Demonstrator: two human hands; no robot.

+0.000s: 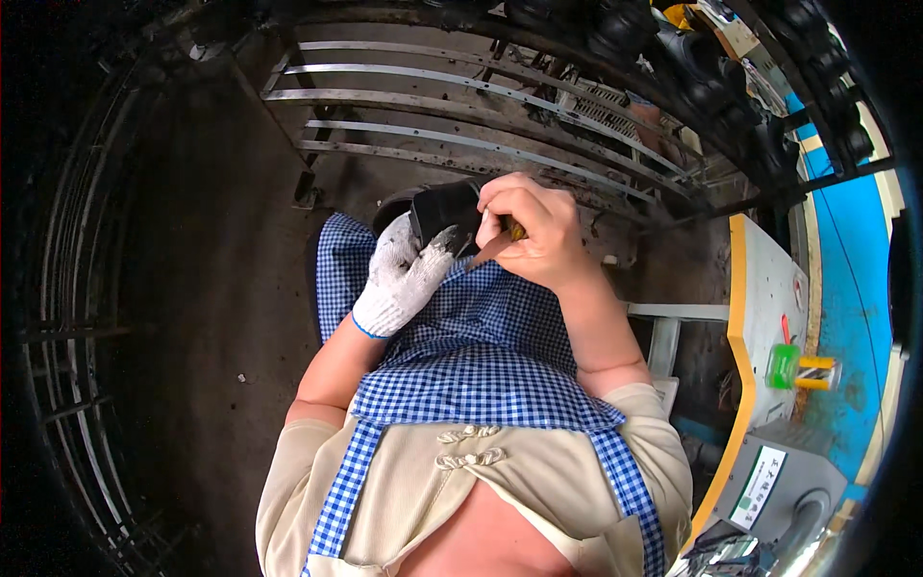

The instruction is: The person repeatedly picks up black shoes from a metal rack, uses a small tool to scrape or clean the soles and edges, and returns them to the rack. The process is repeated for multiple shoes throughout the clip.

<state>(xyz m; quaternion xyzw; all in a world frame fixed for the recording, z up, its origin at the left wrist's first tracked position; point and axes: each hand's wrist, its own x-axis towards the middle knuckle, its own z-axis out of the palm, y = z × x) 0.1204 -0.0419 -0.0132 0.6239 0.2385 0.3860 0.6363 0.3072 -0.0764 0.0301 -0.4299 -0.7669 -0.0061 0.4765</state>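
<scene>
In front of my lap, my left hand [396,274] wears a white knitted glove with dark-stained fingertips. It is closed around a black shoe [440,210], whose rounded, hollow end points to the left. My bare right hand [540,229] is wrapped round the yellow handle of a small knife [488,252]. The brownish blade slants down and left from my fist, close to the gloved fingers and the shoe's near side. Whether the blade touches the shoe I cannot tell. Part of the shoe's right end is hidden behind my right hand.
Ahead stands a low metal rack with long rails [413,100]. Black shoes [697,58] hang or sit on a dark rack at upper right. To my right is a yellow-edged white table [764,279] bearing a green container [783,366] and a grey machine [788,481].
</scene>
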